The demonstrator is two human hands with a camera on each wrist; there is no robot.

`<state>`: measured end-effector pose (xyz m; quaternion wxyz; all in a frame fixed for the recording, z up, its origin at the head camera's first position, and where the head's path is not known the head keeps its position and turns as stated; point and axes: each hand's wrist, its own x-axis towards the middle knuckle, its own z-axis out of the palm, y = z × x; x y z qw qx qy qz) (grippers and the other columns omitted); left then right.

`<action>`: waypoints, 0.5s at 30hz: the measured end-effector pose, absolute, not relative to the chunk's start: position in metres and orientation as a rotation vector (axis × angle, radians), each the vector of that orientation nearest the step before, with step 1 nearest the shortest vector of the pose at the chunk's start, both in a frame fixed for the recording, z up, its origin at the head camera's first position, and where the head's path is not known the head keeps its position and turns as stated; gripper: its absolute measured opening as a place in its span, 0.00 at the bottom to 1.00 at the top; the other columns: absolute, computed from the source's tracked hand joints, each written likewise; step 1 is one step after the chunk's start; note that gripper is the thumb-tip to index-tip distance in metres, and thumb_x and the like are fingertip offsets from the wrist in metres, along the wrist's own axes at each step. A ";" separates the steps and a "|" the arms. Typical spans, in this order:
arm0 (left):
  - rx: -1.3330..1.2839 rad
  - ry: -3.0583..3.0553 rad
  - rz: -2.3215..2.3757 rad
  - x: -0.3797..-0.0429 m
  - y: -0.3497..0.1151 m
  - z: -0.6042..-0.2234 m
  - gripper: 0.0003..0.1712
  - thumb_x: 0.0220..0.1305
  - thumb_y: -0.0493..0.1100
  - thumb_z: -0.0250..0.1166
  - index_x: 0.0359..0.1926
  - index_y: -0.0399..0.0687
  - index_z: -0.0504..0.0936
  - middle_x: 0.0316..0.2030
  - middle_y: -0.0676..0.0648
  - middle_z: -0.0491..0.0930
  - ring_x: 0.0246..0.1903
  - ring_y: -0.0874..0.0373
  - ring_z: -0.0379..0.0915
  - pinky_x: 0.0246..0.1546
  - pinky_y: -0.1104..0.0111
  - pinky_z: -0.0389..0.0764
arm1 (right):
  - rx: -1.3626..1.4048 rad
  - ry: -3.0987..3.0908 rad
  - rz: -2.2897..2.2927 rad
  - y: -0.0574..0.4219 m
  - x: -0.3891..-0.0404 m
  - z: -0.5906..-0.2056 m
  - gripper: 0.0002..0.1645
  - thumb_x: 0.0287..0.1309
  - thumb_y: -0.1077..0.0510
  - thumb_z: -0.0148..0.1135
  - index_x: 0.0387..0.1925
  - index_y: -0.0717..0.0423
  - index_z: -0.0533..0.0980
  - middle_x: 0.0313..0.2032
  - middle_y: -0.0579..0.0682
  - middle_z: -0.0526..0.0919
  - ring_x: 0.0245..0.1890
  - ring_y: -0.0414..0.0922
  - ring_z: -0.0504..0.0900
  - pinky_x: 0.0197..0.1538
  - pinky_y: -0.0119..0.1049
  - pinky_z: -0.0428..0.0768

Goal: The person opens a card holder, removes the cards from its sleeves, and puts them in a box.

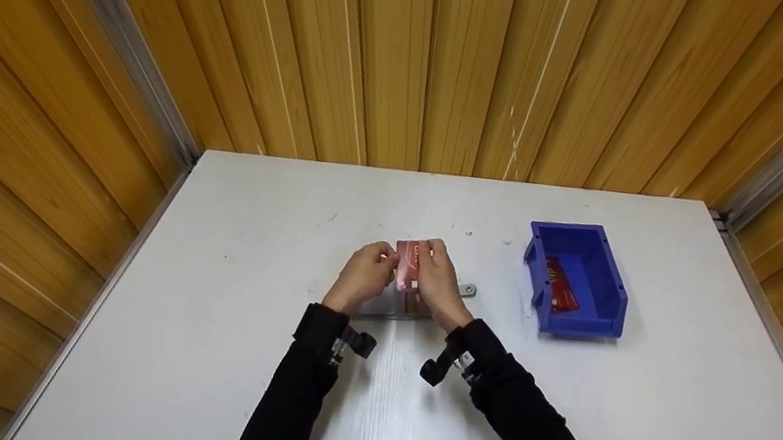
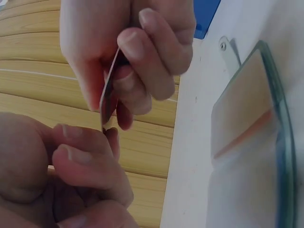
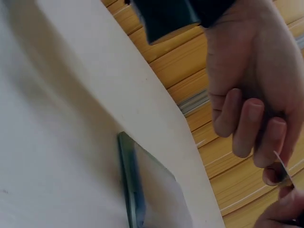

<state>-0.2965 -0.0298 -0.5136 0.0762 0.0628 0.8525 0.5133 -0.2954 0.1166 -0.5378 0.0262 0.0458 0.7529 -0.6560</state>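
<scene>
A red card [image 1: 406, 266] is held up between both hands above the middle of the white table. My right hand [image 1: 439, 285] grips its right side, with the thumb on the front and the fingers behind. My left hand [image 1: 363, 277] pinches the card's left edge with curled fingers. In the left wrist view the card [image 2: 108, 92] shows nearly edge-on. Under the hands lies a clear card holder [image 2: 244, 123] with a greenish rim, partly hidden in the head view. A snap strap [image 1: 468, 290] sticks out to its right, and something reddish shows through the holder.
To the right stands a blue bin [image 1: 618, 310] with a red card [image 1: 561, 286] leaning inside it. Wood-patterned panels [image 1: 456, 69] rise behind the table [image 1: 193, 345] and along both sides.
</scene>
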 end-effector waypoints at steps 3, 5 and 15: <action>0.190 2.542 1.553 -0.296 -0.029 -0.514 0.13 0.78 0.41 0.55 0.40 0.36 0.81 0.19 0.55 0.71 0.19 0.63 0.65 0.22 0.73 0.66 | 0.128 2.441 -2.028 0.114 -0.294 -0.542 0.13 0.83 0.55 0.40 0.45 0.59 0.67 0.29 0.48 0.73 0.24 0.39 0.74 0.21 0.29 0.72; 0.192 2.544 1.549 -0.296 -0.028 -0.515 0.13 0.78 0.41 0.55 0.39 0.36 0.81 0.18 0.55 0.71 0.19 0.64 0.65 0.21 0.73 0.66 | 0.121 2.473 -2.016 0.113 -0.294 -0.543 0.12 0.82 0.56 0.41 0.44 0.60 0.67 0.31 0.49 0.74 0.28 0.41 0.76 0.24 0.31 0.75; 0.161 2.452 1.616 -0.295 -0.029 -0.515 0.12 0.79 0.44 0.56 0.43 0.40 0.80 0.18 0.53 0.71 0.15 0.64 0.62 0.17 0.74 0.63 | 0.121 2.489 -1.983 0.119 -0.296 -0.542 0.12 0.83 0.55 0.40 0.46 0.59 0.67 0.34 0.51 0.75 0.29 0.41 0.76 0.27 0.31 0.76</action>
